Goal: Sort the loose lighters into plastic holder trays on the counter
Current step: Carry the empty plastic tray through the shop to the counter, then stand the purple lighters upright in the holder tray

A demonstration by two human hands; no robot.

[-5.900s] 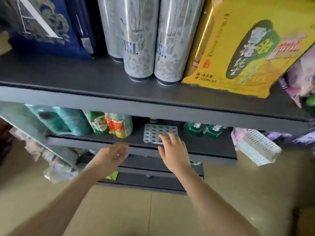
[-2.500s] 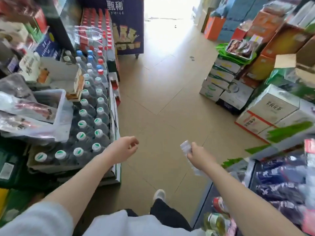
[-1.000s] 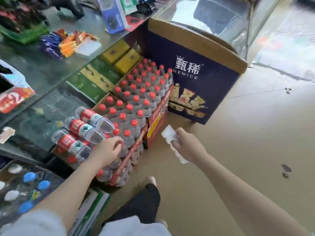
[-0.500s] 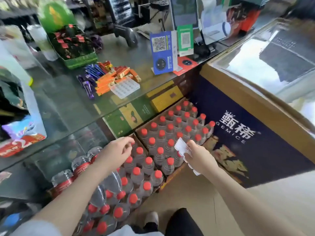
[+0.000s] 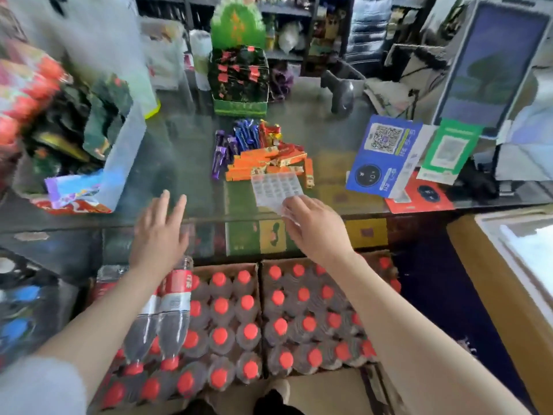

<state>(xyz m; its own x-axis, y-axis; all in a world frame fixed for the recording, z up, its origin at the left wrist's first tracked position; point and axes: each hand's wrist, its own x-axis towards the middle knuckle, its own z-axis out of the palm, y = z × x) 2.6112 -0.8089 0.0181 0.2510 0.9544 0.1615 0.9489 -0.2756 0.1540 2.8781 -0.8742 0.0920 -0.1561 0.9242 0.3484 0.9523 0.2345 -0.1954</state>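
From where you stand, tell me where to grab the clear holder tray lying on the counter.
Take the clear holder tray by its near left corner, coming from the counter's front edge. It lies flat; orange lighters crowd its far side, and the right hand already covers the near right corner.

Both arms reach forward, bare from the elbows down. The left hand (image 5: 158, 235) is open and flat, palm down, with its fingers spread and pointing away. It holds nothing. The right hand (image 5: 314, 229) is turned palm down too, and its fingers (image 5: 291, 206) curl and pinch something thin at the tips.
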